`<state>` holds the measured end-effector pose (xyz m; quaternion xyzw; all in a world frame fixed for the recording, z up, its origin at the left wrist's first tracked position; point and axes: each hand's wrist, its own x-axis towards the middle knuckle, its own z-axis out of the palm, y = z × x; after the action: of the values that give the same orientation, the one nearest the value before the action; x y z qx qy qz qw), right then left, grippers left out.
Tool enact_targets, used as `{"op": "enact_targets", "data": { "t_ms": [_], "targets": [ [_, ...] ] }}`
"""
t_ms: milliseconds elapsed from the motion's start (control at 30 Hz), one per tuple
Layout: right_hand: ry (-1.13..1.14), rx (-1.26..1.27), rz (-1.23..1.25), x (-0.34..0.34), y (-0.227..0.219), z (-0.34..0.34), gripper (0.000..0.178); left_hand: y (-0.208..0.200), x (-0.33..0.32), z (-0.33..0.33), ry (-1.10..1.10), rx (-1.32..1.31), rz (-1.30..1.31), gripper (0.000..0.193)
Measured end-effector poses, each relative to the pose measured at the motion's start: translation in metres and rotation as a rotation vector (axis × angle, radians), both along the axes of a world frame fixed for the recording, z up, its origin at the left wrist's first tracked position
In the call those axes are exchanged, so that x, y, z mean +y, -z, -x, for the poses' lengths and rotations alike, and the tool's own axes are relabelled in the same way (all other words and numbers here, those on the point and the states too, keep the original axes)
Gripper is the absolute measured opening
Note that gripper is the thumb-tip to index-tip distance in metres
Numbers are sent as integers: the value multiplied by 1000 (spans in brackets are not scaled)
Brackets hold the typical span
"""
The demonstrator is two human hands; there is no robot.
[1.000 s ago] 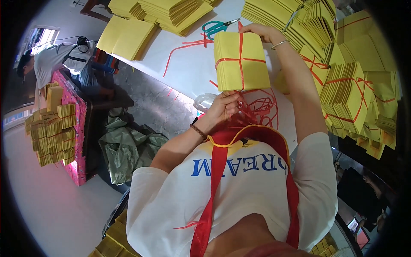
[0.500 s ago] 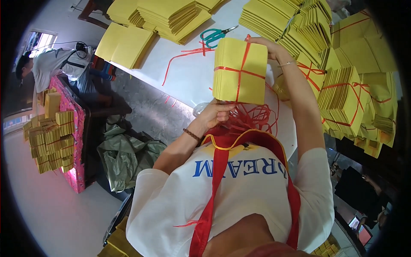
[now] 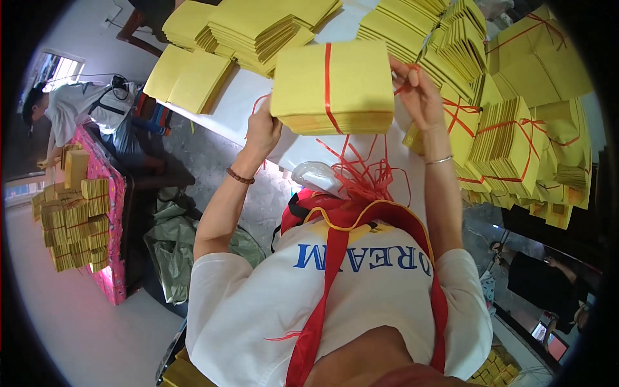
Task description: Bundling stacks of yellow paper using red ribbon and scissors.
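Observation:
A thick bundle of yellow paper envelopes or folded sheets [image 3: 296,77] is raised over the white table, its stacked edges facing me. One red plastic strap [image 3: 327,90] crosses its broad face from top to bottom. My left hand [image 3: 264,132] grips the bundle's left end, the thumb hidden from view. At the right end, my right hand [image 3: 422,97] pinches a red strap end between thumb and fingers. Loose red strips [image 3: 364,177] hang in a tangle below the bundle, in front of my red apron [image 3: 296,213].
Loose yellow stacks [image 3: 193,77] lie at the table's far left, with more [image 3: 412,32] at far right. Strapped bundles [image 3: 503,142] are piled on the right. Another person [image 3: 97,103] bends by a pink-covered table [image 3: 116,213] bearing more bundles. A green sheet [image 3: 171,251] lies left.
The bundle has been turned, so one strap shows instead of a cross. My left hand went from its underside to its left end. My right hand now draws a strap end out right.

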<state>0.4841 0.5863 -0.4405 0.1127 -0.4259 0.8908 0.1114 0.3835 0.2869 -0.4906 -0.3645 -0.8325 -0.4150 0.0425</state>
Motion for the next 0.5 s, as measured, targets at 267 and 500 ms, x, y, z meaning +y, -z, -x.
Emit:
{"op": "enact_targets", "data": {
  "t_ms": [267, 500],
  "targets": [
    [433, -436, -95, -25, 56, -24, 20, 15, -1, -3, 360, 82, 357, 56],
    [503, -481, -193, -25, 55, -26, 51, -82, -4, 58, 571, -332, 376, 43]
  ]
}}
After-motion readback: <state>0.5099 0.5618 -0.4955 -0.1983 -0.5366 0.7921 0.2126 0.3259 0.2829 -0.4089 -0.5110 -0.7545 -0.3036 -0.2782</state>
